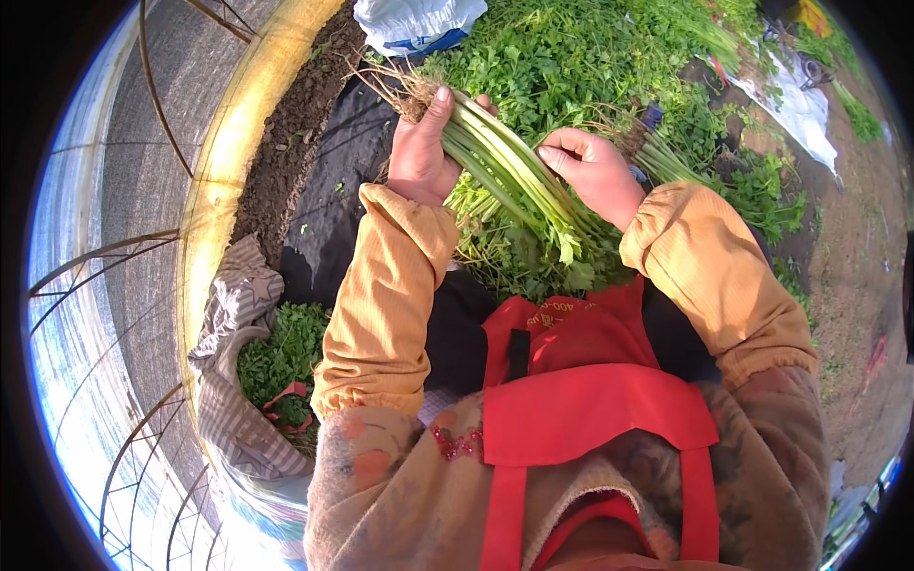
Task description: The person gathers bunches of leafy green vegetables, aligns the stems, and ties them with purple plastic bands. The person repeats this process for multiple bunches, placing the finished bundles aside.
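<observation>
A bunch of celery (514,162) with pale green stalks lies slantwise in front of me, its brown roots up at the left and its leaves down toward my lap. My left hand (426,152) wraps round the root end, thumb on top. At the right side of the stalks is my right hand (595,171), thumb and forefinger pinched together at the bunch's edge. Whatever sits between those fingertips is too small to make out. Beyond my right hand rests another rooted celery bunch (657,152).
Leafy celery (533,62) is heaped ahead, beside a white plastic bag (419,21). Black sheeting (328,200) covers soil at the left. A cloth-edged sack (238,400) holding greens stands by my left elbow. White sheeting (790,105) lies far right; curved metal ribs (105,257) line the left wall.
</observation>
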`<state>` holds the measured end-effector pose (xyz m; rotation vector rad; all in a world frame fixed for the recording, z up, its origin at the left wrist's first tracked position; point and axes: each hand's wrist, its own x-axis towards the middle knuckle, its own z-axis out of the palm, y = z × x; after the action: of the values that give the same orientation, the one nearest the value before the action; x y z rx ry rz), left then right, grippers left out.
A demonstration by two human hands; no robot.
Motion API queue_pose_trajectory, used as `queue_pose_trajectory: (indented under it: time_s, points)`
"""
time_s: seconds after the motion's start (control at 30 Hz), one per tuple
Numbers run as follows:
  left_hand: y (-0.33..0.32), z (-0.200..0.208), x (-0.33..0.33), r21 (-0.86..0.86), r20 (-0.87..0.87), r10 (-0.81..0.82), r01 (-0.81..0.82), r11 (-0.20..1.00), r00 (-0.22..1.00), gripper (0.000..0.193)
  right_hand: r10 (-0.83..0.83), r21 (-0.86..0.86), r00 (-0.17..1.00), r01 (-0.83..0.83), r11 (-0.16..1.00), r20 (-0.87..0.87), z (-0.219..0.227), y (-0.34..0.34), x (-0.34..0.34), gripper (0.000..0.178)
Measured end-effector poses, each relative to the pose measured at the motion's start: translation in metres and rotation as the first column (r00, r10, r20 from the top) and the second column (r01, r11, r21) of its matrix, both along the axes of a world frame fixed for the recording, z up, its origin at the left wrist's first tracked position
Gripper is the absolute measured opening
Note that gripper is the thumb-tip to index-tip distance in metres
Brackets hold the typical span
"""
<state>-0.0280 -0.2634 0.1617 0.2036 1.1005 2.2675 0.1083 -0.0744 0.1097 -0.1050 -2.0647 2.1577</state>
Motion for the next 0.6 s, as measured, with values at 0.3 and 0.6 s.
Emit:
queue_pose_trajectory:
  time_s: [0.3, 0.6]
  points:
    - [-0.004, 0.000, -0.002, -0.030, -0.063, -0.029, 0.027, 0.999, 0.998, 0.025, -0.009, 0.156, 0.997, 0.020, 0.988, -0.071, 0.012, 0.009, -0.004, 0.022]
    - [0.021, -0.013, 0.025, -0.058, -0.122, -0.193, 0.188, 0.981, 0.973, 0.031, -0.002, 0.237, 1.000, 0.003, 0.972, -0.003, 0.003, -0.017, 0.000, 0.049]
